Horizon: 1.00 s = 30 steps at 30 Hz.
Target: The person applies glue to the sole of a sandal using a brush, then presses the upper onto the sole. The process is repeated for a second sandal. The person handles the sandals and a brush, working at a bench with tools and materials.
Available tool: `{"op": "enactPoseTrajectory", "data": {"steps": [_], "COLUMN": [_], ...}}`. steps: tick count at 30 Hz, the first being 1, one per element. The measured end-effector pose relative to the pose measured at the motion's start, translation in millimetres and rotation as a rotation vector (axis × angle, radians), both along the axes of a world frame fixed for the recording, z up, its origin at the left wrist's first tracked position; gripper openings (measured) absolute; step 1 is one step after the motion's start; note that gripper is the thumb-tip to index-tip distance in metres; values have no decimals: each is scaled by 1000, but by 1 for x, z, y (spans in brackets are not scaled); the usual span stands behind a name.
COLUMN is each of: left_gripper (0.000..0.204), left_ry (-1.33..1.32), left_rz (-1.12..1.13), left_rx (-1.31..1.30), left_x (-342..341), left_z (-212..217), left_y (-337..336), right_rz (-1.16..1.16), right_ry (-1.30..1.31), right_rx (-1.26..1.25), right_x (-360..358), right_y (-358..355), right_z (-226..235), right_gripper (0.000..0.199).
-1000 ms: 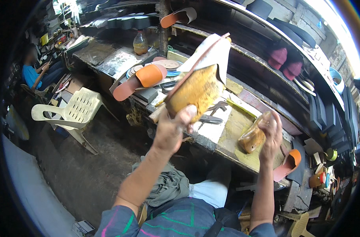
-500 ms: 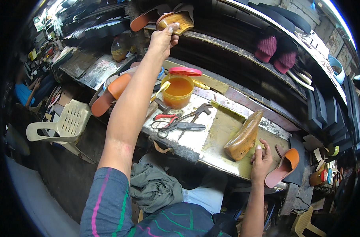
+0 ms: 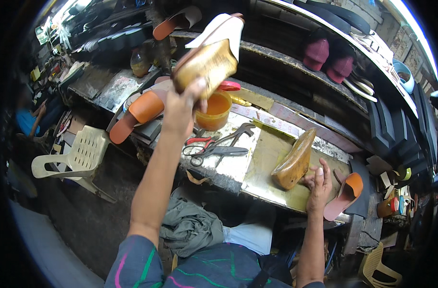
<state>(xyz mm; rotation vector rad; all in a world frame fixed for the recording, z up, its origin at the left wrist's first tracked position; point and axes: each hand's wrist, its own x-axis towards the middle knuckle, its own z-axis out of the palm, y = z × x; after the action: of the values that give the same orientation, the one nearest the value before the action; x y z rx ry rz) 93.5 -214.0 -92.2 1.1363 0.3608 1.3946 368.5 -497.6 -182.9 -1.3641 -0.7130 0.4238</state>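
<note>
My left hand [image 3: 184, 106] is closed round the end of a wooden shoe last [image 3: 210, 65], raised above the bench, with a white-looking shoe upper [image 3: 227, 33] and a brown sole edge on it. The last is slightly blurred. My right hand [image 3: 319, 188] is at the bench's right part, fingers curved and apart, holding nothing that I can see. Just left of its fingertips a second, bare wooden shoe last [image 3: 296, 161] rests on the bench; I cannot tell if they touch. An orange-strapped sandal [image 3: 345, 196] lies to the right of that hand.
A tub of amber glue [image 3: 213, 115], red-handled pliers [image 3: 199, 140], scissors [image 3: 223, 151] and pincers [image 3: 243, 130] lie along the bench. More orange sandals [image 3: 147, 106] are at left. Shelves [image 3: 276, 60] rise behind. A plastic chair [image 3: 79, 151] and a seated person [image 3: 29, 120] are farther left.
My left hand has brought the shoe last with its upper down and nearer from the shelf; one sandal stays up there. My right hand has moved slightly up, its fingers closer to the bare last.
</note>
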Motion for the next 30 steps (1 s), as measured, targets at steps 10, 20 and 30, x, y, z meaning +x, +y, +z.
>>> {"op": "enactPoseTrajectory", "data": {"steps": [10,20,30], "left_gripper": [73,72,74], "left_ry": [303,421,593], "left_rz": [-434,-532,-579], "left_rx": [-221,-183,-218], "left_x": [-54,-43,-46], "left_z": [-38,-65,-64], "left_y": [-192,-224,-240], "right_rz": [638,326,89], "right_ry": [484,531,401], "right_rx": [383,285,475], "right_x": [-75,-72,43], "right_y": [50,0,-48], "right_z": [76,32,37], "right_gripper": [107,94,71]}}
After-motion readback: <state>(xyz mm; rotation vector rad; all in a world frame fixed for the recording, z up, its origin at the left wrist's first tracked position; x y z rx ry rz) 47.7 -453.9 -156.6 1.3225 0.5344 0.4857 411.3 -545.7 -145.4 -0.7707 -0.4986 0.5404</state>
